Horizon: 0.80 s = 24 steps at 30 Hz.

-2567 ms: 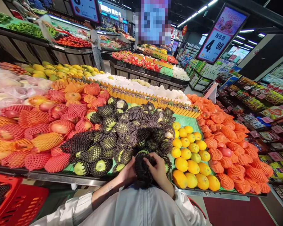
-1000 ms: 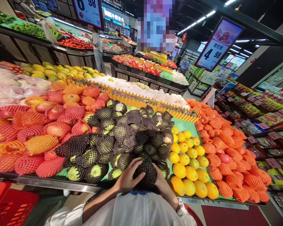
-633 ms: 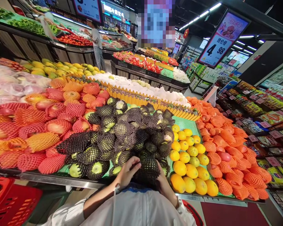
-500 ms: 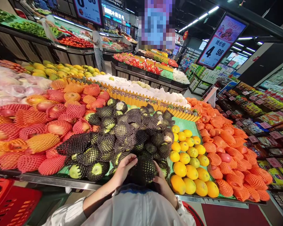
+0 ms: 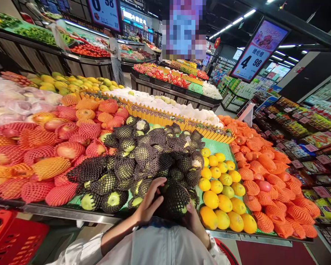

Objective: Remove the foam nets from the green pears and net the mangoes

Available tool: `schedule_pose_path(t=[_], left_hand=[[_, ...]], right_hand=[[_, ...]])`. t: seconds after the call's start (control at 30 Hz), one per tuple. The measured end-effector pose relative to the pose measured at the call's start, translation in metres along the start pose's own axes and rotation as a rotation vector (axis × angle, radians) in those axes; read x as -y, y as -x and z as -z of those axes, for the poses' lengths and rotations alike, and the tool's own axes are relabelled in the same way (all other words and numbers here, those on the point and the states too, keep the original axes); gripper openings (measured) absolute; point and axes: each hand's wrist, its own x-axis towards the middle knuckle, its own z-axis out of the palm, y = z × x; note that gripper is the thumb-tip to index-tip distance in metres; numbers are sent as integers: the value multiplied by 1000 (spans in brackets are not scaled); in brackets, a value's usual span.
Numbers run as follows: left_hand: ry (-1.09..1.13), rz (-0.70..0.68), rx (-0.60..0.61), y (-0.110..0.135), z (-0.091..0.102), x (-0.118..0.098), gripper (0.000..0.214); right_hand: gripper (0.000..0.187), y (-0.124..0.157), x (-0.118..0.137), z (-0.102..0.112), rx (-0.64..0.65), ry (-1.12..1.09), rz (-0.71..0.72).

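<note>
Close to my chest is a green apple in a black foam net (image 5: 175, 198), at the front edge of the display. My right hand (image 5: 192, 218) is closed on its right side, with the thumb near a bare green spot. On the other side, my left hand (image 5: 151, 200) has its fingers apart, close to the net; whether the fingertips touch it I cannot tell. Beyond both hands lies a heap of netted green apples (image 5: 145, 154), some with green skin showing. The underside of the held apple is hidden by my jacket.
Left of the heap are apples in red and orange nets (image 5: 68, 149). Oranges (image 5: 224, 204) and orange-netted fruit (image 5: 264, 180) lie to the right. A yellow divider (image 5: 165, 116) runs behind. Red baskets (image 5: 19, 235) stand lower left. A person (image 5: 116, 55) stands farther back.
My left hand has loosened from the apple and its fingers have spread. The apple has shifted slightly right and turned, and my right hand has moved right and down with it.
</note>
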Motion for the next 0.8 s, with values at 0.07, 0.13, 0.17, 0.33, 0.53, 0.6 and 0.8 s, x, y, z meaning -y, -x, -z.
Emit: schedule_pose_path(t=[0.07, 0.13, 0.17, 0.33, 0.53, 0.6, 0.8], left_hand=[[-54, -128, 111, 1, 1, 0, 76], [-106, -163, 226, 0, -1, 5, 95], [-114, -163, 264, 0, -3, 9, 101], [-23, -114, 289, 0, -11, 27, 110], [57, 61, 352, 2, -8, 18, 99], [51, 104, 331, 3, -6, 13, 100], [-73, 141, 128, 7, -7, 9, 95]], right_hand=[[71, 0, 0, 0, 2, 15, -5], [69, -1, 0, -1, 8, 43, -32], [70, -2, -1, -2, 14, 58, -48], [71, -5, 0, -12, 34, 99, -50], [69, -5, 5, -21, -20, 162, -9], [68, -5, 4, -20, -8, 190, -44], [54, -17, 11, -8, 69, 278, -79]])
